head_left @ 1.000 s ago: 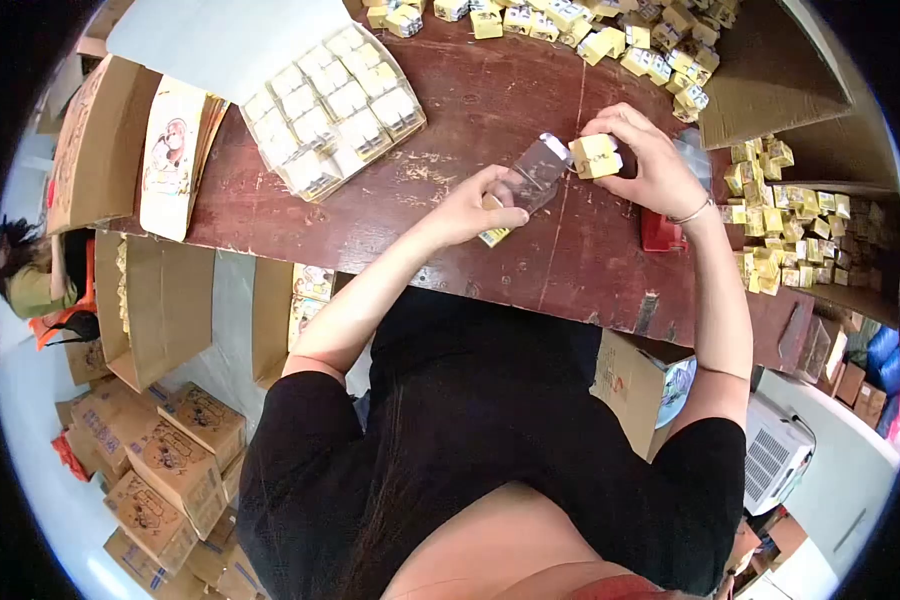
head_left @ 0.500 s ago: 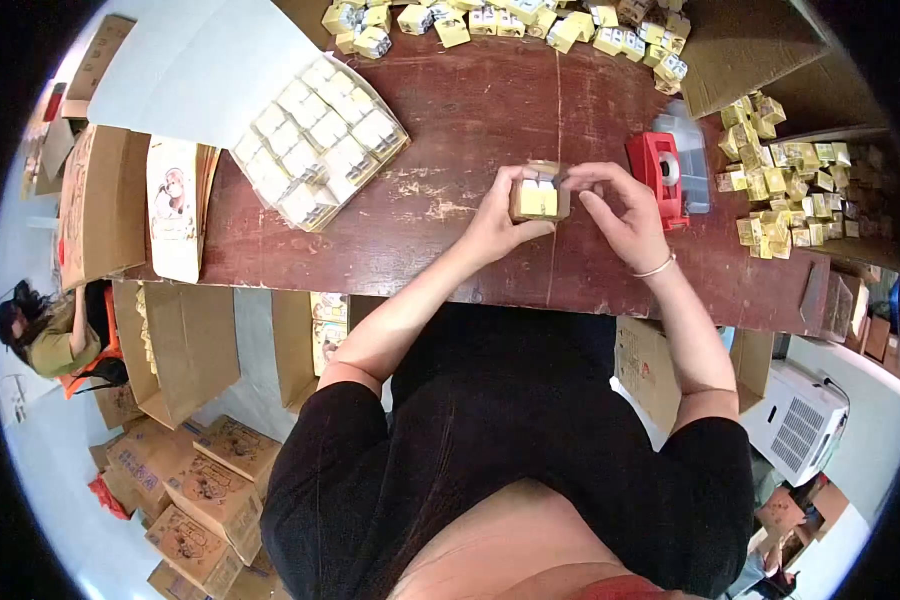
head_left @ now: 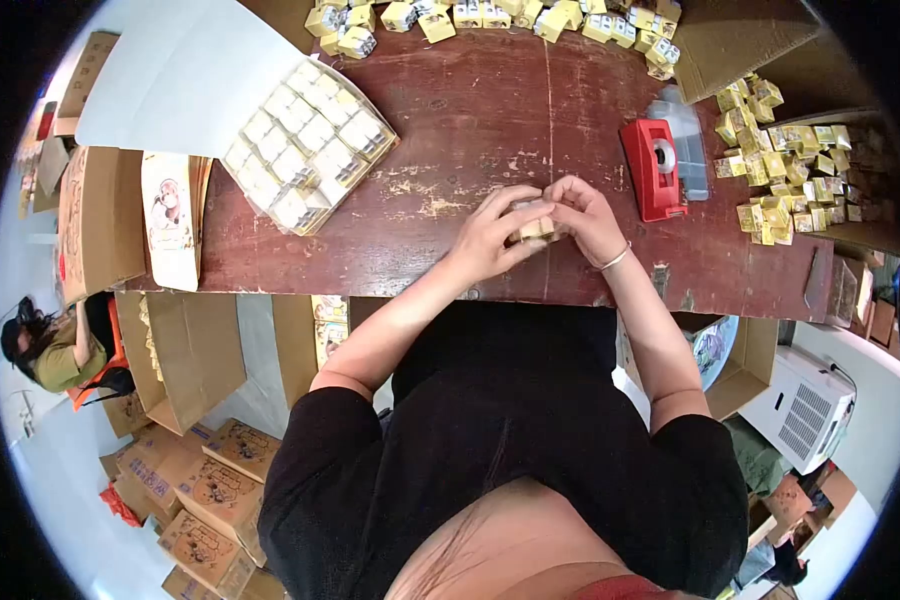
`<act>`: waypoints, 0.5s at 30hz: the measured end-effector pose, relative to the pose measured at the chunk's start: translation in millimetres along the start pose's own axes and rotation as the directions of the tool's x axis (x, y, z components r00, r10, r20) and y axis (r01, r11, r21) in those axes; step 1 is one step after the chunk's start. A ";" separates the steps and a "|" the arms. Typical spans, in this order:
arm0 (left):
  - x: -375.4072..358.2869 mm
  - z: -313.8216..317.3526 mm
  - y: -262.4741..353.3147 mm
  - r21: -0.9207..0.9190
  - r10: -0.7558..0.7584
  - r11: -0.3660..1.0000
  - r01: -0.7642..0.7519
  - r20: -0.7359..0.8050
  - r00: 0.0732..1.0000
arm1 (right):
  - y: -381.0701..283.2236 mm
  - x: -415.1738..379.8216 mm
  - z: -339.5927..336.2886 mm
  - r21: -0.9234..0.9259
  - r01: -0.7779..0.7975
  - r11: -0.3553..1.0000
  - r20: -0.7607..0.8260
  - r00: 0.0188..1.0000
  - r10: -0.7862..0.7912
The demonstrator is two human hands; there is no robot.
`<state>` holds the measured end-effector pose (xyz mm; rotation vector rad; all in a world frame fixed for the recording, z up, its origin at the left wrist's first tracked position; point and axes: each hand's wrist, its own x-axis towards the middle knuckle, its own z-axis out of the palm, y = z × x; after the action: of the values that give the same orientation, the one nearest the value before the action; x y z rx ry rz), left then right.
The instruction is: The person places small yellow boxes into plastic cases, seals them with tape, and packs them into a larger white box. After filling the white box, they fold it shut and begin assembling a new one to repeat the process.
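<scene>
A small yellow-and-white box [head_left: 536, 229] is between my hands, above the near part of the table, mostly covered by fingers. My left hand [head_left: 492, 236] wraps around its left side, with fingers across its top. My right hand [head_left: 592, 226] is closed at its right side, thumb and fingertips pinching the edge. How far the box's flaps are folded is hidden. To the left, an open white carton [head_left: 315, 140] holds rows of similar small boxes, with a gap near its front corner. On the right stands a red tape dispenser [head_left: 650, 172].
Loose yellow boxes [head_left: 550, 24] line the table's far edge, and more [head_left: 790, 165] spill from a cardboard box at right. Printed flat cards [head_left: 170, 220] lie at left beside a carton [head_left: 100, 225]. Stacked cartons [head_left: 215, 490] and a seated person [head_left: 65, 350] are at lower left.
Both hands have come nearer to me with the box. The left fingers now lie over its top, and the right hand has closed in on its right side.
</scene>
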<state>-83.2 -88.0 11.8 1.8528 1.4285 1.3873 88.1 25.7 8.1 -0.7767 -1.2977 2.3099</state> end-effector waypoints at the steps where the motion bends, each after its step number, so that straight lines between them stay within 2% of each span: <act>1: -0.9 -0.8 -0.8 -0.005 -0.044 0.999 0.044 -0.045 0.998 | 2.3 -2.6 1.3 -0.002 -0.003 1.000 0.002 1.000 0.003; 2: -1.4 -0.7 -1.3 -0.013 -0.090 0.996 0.089 -0.093 0.992 | 6.3 -8.3 5.1 -0.113 0.133 0.985 -0.019 0.991 -0.136; 3: 0.5 -0.5 2.7 -0.120 -0.231 0.969 0.214 -0.149 0.962 | 5.2 -13.9 14.8 -0.224 0.260 0.939 -0.020 0.962 -0.271; 4: 4.8 2.1 8.1 -0.274 -0.349 0.916 0.293 -0.184 0.919 | 2.7 -17.7 27.5 -0.451 0.203 0.869 0.008 0.975 -0.223; 6: 15.8 10.7 22.5 -0.565 -0.525 0.746 0.353 -0.171 0.834 | -0.5 -18.8 55.8 -0.714 0.197 0.671 -0.060 0.938 -0.340; 7: 17.2 10.6 22.7 -0.567 -0.523 0.745 0.352 -0.167 0.836 | 5.6 -15.0 54.8 -0.665 0.173 0.726 -0.151 0.922 -0.358; 8: 19.1 8.8 21.5 -0.467 -0.409 0.835 0.292 -0.169 0.897 | 5.8 -15.5 52.8 -0.667 0.174 0.724 -0.153 0.920 -0.361; 9: 21.8 6.1 19.6 -0.361 -0.288 0.907 0.216 -0.159 0.944 | 5.2 -15.3 51.3 -0.724 0.200 0.660 -0.141 0.894 -0.425; 10: 24.4 3.1 18.1 -0.338 -0.258 0.918 0.205 -0.120 0.959 | 4.4 -15.4 50.8 -0.775 0.220 0.593 -0.126 0.865 -0.485; 13: 31.7 0.5 29.4 -0.281 -0.297 0.924 0.259 -0.103 0.949 | -3.2 -15.9 50.2 -0.777 0.222 0.589 -0.125 0.863 -0.490; 15: 35.4 2.1 27.6 -0.306 -0.282 0.923 0.234 -0.121 0.952 | -4.8 -15.6 47.6 -0.776 0.226 0.588 -0.129 0.857 -0.499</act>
<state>-69.1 -66.6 48.7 1.3422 1.4002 1.5435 70.5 -11.8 36.7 -0.9582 -2.0169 1.1844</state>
